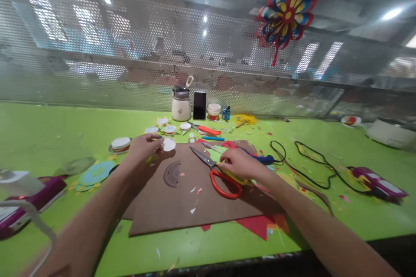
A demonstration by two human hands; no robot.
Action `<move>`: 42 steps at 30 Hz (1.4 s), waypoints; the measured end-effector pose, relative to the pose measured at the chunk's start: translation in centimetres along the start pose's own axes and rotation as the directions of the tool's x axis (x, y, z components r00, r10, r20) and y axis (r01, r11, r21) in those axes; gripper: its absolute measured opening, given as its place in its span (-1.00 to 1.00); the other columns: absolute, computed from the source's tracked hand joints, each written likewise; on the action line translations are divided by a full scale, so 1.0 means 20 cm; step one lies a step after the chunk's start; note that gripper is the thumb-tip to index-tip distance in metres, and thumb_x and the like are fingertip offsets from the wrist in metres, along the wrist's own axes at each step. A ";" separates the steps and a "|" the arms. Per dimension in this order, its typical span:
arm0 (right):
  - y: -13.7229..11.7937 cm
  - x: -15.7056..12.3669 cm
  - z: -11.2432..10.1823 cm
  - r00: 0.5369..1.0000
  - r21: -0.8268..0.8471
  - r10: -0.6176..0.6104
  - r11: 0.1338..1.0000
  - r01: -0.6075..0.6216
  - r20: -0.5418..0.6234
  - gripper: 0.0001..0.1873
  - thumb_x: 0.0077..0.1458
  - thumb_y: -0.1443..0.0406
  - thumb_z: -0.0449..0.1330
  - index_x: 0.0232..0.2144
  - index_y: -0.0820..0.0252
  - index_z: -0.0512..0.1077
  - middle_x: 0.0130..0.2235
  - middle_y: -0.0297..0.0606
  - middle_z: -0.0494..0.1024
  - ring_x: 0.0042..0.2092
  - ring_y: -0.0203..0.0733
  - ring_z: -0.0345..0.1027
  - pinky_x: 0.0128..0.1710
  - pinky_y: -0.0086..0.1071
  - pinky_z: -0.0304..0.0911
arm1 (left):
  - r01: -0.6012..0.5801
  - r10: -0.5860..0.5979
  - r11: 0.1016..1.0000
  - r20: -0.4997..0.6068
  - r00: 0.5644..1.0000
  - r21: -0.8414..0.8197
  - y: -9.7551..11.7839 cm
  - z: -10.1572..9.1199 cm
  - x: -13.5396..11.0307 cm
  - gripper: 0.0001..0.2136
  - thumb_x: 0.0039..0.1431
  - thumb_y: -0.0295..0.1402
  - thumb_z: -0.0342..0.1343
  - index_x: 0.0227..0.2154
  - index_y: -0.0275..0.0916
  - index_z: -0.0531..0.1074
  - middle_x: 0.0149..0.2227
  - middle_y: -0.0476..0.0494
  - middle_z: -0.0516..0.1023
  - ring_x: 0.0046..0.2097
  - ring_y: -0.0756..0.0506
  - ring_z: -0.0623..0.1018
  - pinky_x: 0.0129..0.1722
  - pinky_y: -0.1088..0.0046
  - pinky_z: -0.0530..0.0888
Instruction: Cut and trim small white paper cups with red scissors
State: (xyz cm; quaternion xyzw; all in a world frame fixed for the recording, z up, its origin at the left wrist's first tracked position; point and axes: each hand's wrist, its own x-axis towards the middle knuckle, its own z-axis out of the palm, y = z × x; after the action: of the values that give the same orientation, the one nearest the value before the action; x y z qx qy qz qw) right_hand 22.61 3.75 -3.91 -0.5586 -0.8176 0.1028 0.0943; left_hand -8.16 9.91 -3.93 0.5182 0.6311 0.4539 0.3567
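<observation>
My left hand [142,147] rests at the far left corner of a brown cardboard sheet [182,201], fingers curled against a small white round lid [168,144]. My right hand [238,163] lies over the handles of red-handled scissors [217,175], fingers closed on a thin yellow strip. The scissor blades point toward the far left. A dark protractor [172,174] lies on the cardboard between my hands.
Small paint pots [121,143], a cream jar [181,104], a black phone [199,105] and orange cutters [209,130] stand behind the cardboard. A black cable [305,162] runs right to a purple device [377,181]. A paper flower [287,11] hangs on the mesh wall. Red paper [258,224] sticks out near the table's front edge.
</observation>
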 end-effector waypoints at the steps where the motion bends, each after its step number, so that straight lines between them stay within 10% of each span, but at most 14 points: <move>1: -0.01 -0.02 0.01 1.000 0.005 -0.027 1.000 0.027 0.001 -0.76 0.23 0.17 0.18 -0.29 0.21 0.55 -0.27 -0.19 0.59 -0.23 -0.15 0.45 -0.23 -0.30 0.28 | 0.008 -0.007 1.000 -0.027 1.000 0.021 0.00 -0.02 0.02 -0.70 -0.01 -0.24 0.35 -0.29 -0.36 0.52 -0.51 -0.09 0.57 -0.43 -0.09 0.58 -0.40 0.39 0.53; 10: 0.01 -0.09 0.06 0.996 0.027 -0.085 0.996 0.084 0.013 -0.68 0.25 0.12 0.12 -0.22 0.23 0.55 -0.22 -0.05 0.60 -0.19 0.00 0.45 -0.31 -0.32 0.17 | 0.149 -0.130 0.972 -0.112 0.985 0.183 -0.01 -0.15 0.11 -0.67 0.27 -0.27 0.13 0.04 -0.26 0.39 0.03 -0.23 0.48 -0.07 -0.17 0.55 -0.13 0.15 0.54; 29: 0.02 -0.08 0.08 0.994 0.020 -0.098 0.995 0.097 0.045 -0.65 0.27 0.09 0.10 -0.14 0.18 0.55 -0.15 -0.08 0.58 -0.09 -0.01 0.44 -0.15 -0.31 0.20 | 0.151 -0.134 0.717 -0.078 0.988 0.681 -0.06 -0.13 0.22 -0.67 0.25 -0.26 0.14 0.04 -0.23 0.41 0.06 -0.21 0.47 -0.02 -0.21 0.53 -0.09 0.14 0.52; 42: 0.02 -0.01 0.06 0.998 0.032 -0.017 0.999 0.019 -0.065 -0.72 0.30 0.20 0.07 -0.16 0.23 0.51 -0.22 -0.18 0.57 -0.19 -0.14 0.43 -0.19 -0.29 0.28 | 0.150 -0.150 0.777 -0.053 0.987 0.611 -0.10 -0.14 0.20 -0.66 0.26 -0.25 0.13 0.04 -0.25 0.40 0.05 -0.22 0.48 -0.05 -0.20 0.54 -0.11 0.13 0.53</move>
State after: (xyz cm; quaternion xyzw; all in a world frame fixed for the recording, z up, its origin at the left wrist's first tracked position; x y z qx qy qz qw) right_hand 22.84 3.58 -5.16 -0.5526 -0.8174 0.0970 0.1306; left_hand -12.12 13.22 -4.75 0.5536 0.7835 0.1952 0.2039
